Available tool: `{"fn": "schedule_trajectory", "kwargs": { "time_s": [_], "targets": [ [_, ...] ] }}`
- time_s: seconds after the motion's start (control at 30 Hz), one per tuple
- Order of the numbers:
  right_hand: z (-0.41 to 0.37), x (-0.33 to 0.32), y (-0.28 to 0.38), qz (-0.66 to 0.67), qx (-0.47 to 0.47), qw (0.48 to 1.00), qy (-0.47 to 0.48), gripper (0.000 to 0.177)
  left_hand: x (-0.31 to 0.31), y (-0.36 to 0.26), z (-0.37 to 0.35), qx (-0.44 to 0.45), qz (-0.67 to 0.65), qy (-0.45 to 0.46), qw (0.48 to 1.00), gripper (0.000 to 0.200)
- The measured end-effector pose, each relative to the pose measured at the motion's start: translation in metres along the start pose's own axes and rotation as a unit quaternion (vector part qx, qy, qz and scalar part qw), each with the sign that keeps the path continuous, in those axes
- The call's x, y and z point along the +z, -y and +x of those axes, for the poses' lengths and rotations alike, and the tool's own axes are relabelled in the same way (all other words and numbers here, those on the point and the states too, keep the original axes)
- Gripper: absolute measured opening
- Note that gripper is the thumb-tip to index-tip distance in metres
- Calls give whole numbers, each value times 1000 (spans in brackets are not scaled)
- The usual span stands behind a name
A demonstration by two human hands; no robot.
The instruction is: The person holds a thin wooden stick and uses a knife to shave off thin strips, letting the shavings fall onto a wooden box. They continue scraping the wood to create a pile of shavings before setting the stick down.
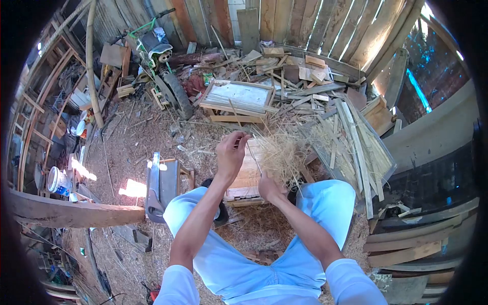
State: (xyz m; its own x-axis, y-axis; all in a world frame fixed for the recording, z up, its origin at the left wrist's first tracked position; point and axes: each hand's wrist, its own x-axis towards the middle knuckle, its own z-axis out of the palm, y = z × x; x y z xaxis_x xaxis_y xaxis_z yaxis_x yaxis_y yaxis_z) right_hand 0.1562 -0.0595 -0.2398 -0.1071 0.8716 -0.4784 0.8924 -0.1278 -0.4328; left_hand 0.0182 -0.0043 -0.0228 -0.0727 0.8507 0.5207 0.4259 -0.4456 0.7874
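My left hand (231, 155) is closed, with fingertips pinching a thin wooden strip (234, 112) that sticks up and away from me. My right hand (270, 187) is wrapped round what looks like a knife, its narrow blade (253, 156) pointing up toward the left fingers. Its handle is hidden in the fist. Both hands are above a low wooden block or stool (245, 175) between my knees. A tangle of fine pale shavings (284, 155) lies at its right side.
A handsaw (154, 183) leans by a small stand at my left, near a thick beam (76, 209). Ahead lie a wooden frame box (239, 96) and heaped wood scraps (305, 71). Long slats (358, 147) rest at right. A bicycle-like vehicle (170, 86) stands at back left.
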Motion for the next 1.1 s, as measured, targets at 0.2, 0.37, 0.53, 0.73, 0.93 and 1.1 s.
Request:
{"fn": "schedule_trajectory", "kwargs": {
  "time_s": [0.2,0.37,0.53,0.73,0.93,1.1],
  "targets": [
    [-52,-66,40,70,2,996,-47,33,1,1,-5,0,21,3,1000,9],
    [-45,-62,34,95,78,992,-10,32,-3,0,-6,-36,2,17,999,9],
    [-22,-24,3,97,48,993,-51,36,-1,2,-8,-22,-32,15,999,9],
    [-61,-82,56,119,35,992,-26,35,-8,6,-9,-73,-21,42,996,8],
    [-73,-92,68,185,-65,970,-144,25,-5,5,-12,-28,19,55,998,7],
    [-52,-52,35,141,-5,986,-85,30,-4,3,-10,-32,1,51,998,5]
  ]
}}
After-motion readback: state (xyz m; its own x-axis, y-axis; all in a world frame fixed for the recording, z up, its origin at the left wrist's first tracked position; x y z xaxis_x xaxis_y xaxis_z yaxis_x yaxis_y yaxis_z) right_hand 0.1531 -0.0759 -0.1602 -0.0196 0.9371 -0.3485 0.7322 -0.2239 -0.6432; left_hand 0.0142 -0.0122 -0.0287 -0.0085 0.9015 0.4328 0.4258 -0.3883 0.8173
